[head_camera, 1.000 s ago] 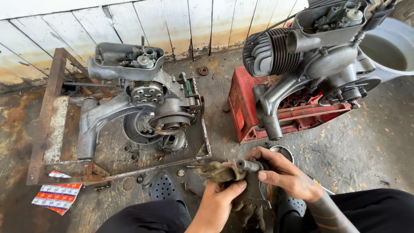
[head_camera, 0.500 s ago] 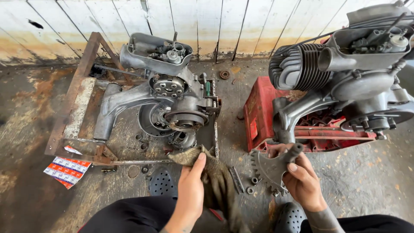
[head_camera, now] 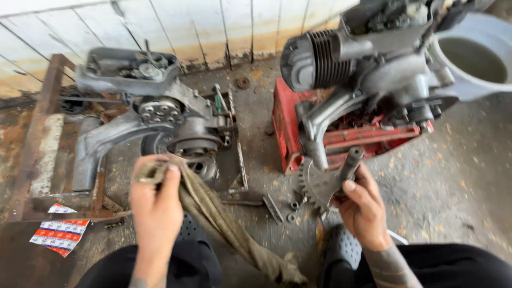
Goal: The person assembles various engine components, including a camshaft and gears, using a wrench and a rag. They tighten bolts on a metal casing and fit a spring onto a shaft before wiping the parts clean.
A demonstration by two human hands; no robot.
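Hands have drawn apart since half a second ago, when they sat closer together over the floor. Left hand (head_camera: 156, 210), at about seven o'clock, is closed around a dirty tan rag (head_camera: 224, 224), gripping it near the upper end; the rest of the cloth trails down toward six o'clock and ends in a bunch between the knees. Earlier this hand lay flat on the rag; now it has raised it. Right hand (head_camera: 364, 209), at about four o'clock, is wrapped around a toothed gear with a shaft (head_camera: 326, 181), thumb laid along the shaft, the teeth pointing toward the left; it holds the part higher and more upright than before. At ten o'clock a grey engine (head_camera: 154, 114) lies in a rusty metal frame (head_camera: 40, 133), and at one o'clock a second engine (head_camera: 362, 69) with cooling fins rests on a red crate (head_camera: 290, 125). Small nuts (head_camera: 292, 211) lie on the concrete floor (head_camera: 442, 186) between the hands. A red-and-white packet (head_camera: 58, 234) lies at eight o'clock, and a grey tub (head_camera: 480, 53) stands at two o'clock.
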